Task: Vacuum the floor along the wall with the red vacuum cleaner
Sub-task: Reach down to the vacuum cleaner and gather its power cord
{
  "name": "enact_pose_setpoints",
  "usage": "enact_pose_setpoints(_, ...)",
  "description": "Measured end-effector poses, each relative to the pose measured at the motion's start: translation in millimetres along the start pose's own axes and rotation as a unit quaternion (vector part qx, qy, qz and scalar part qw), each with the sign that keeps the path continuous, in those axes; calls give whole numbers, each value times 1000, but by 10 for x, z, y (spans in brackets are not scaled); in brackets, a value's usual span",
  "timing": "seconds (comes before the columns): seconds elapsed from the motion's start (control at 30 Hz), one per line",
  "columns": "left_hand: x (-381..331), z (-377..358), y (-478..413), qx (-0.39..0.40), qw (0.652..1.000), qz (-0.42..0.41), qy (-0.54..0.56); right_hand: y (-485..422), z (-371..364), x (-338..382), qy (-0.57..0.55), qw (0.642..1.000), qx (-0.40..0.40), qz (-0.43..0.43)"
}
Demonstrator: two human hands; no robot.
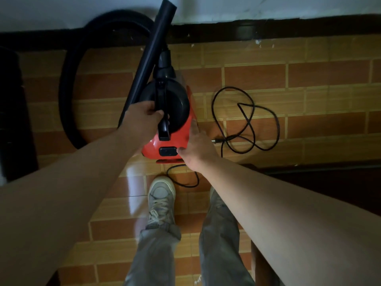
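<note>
Two hands meet on the red vacuum cleaner (151, 147), which stands on the tiled floor (309, 79) just above frame centre, near the dark skirting (288, 29) at the foot of the wall (226, 7). The left hand (144, 114) has its fingers curled round the black carry handle (161, 96) across the top of the canister. The right hand (195, 145) lies with fingers nearly straight along the red flank at the canister's 4 o'clock, and its thumb tip touches the edge of the black switch (168, 151).

From the canister a rigid black wand (152, 52) runs toward 12 o'clock. A ribbed hose (68, 96) loops wide from 11 round to 8 o'clock. The power cord (247, 120) lies in loose coils at 3 o'clock, and its plug (216, 140) rests on the tiles, apparently not connected. One grey shoe (161, 199) stands at 6 o'clock.

Handling, as judged: the shell is hard, smooth plastic and probably slippery on its flanks, so the handle is the sound place to lift it. The body looks compact and likely light enough for one hand. The wand is stiff and suited to steering along the skirting. The hose is pliant and will drag, and the slack cord may snag underfoot.
</note>
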State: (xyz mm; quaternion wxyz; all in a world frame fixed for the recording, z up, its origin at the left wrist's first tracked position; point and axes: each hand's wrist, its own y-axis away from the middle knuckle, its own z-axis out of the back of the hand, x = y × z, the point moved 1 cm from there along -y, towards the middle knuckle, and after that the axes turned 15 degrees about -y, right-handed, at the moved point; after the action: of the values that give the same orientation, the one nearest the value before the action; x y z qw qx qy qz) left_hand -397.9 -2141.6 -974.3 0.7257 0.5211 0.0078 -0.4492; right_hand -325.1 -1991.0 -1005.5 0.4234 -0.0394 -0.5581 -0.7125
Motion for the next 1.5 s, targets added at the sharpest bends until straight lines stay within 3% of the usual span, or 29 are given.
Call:
enact_pose_setpoints(0.17,17,-66,12,-15,999,23,33,26,92,-174,19,1000,-9,20)
enact_pose_setpoints(0.27,11,-114,199,-114,993,20,4,134,260,-374,87,996,-4,-19)
enact_pose_setpoints(0.33,10,-126,433,-222,973,-37,-44,202,383,-540,125,991,0,-58)
enact_pose_setpoints(0.4,19,-208,656,-247,956,-129,-87,244,483,-691,147,985,7,-90)
enact_pose_setpoints(0.5,115,-508,870,-122,948,-238,-170,268,617,-849,185,976,19,-116)
enact_pose_setpoints(0.6,240,-895,967,19,921,-292,-258,253,691,-967,203,972,26,-119)
enact_pose_setpoints(0.7,321,-1237,923,128,893,-257,-346,175,712,-1076,213,969,36,-121)
enact_pose_setpoints(0.83,409,-1579,784,203,862,-201,-419,21,708,-1229,242,960,58,-126)
enact_pose_setpoints(1.03,603,-1920,658,237,830,-183,-471,-182,621,-1421,274,949,94,-124)
enact_pose_setpoints(1.33,749,-2129,423,217,833,-136,-490,-412,447,-1632,277,946,102,-130)
enact_pose_setpoints(1.5,736,-2132,455,202,825,-171,-499,-428,436,-1635,270,948,104,-132)
